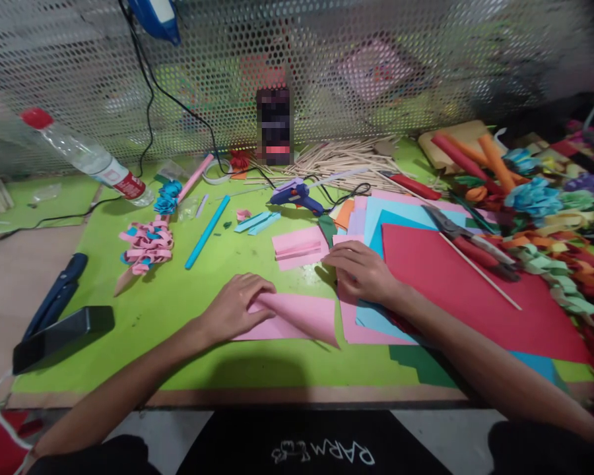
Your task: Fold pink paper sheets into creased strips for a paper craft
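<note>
Curled over in front of me is a pink paper sheet (301, 316), its top edge bent into a loose roll. My left hand (240, 305) grips the left end of that sheet, thumb below and fingers above. My right hand (359, 267) rests on the left part of the coloured paper stack, fingers together and bent, their tips beside a small pink piece (299, 249) with a folded strip on it. Whether anything is under those fingertips is hidden. A red sheet (455, 284) tops the stack.
A blue glue gun (297, 196), a turquoise paper tube (208, 232) and wooden sticks (346, 161) lie farther back. At left are a bottle (94, 161), a stapler (54, 293) and a dark box (62, 336). Pliers (470, 244) and paper flowers (534, 198) sit right.
</note>
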`<state>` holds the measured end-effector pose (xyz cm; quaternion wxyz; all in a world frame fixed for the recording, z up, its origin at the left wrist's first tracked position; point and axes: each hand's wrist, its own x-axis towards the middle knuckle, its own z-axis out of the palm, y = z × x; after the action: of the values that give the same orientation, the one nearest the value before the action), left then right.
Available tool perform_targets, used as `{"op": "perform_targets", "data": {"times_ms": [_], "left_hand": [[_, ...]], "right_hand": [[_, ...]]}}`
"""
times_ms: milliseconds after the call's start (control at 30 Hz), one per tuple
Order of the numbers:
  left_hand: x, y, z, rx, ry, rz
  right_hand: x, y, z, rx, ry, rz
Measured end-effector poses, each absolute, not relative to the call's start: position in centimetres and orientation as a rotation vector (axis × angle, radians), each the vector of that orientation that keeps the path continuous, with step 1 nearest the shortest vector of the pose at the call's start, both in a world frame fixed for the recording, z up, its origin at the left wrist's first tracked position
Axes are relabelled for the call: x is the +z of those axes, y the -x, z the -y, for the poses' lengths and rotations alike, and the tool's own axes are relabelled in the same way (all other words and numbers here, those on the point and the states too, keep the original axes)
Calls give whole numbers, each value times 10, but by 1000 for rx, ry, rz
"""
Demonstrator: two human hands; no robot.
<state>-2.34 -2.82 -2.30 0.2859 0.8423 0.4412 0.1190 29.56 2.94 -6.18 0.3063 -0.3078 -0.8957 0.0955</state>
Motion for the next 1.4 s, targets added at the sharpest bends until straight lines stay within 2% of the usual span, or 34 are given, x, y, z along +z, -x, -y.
{"op": "perform_targets", "data": {"times_ms": [367, 467, 733, 933, 1100, 1400], "left_hand": [[-47, 25, 12, 528, -2441, -1259], [-47, 22, 15, 611, -2595, -1141], [-49, -2, 29, 507, -2796, -646], [-52, -14, 31, 513, -2846, -695], [-52, -7, 28, 635, -2883, -716], [-52, 8, 17, 677, -2914, -590]], "right_hand": [[-37, -286, -11, 78, 381, 2596], [-39, -292, -13, 128, 449, 2546], [-42, -298, -17, 273, 569, 2287], [-40, -279, -3, 233, 669, 2339], [-42, -267, 8, 64, 763, 2317], [-48, -277, 1, 275, 322, 2518]]}}
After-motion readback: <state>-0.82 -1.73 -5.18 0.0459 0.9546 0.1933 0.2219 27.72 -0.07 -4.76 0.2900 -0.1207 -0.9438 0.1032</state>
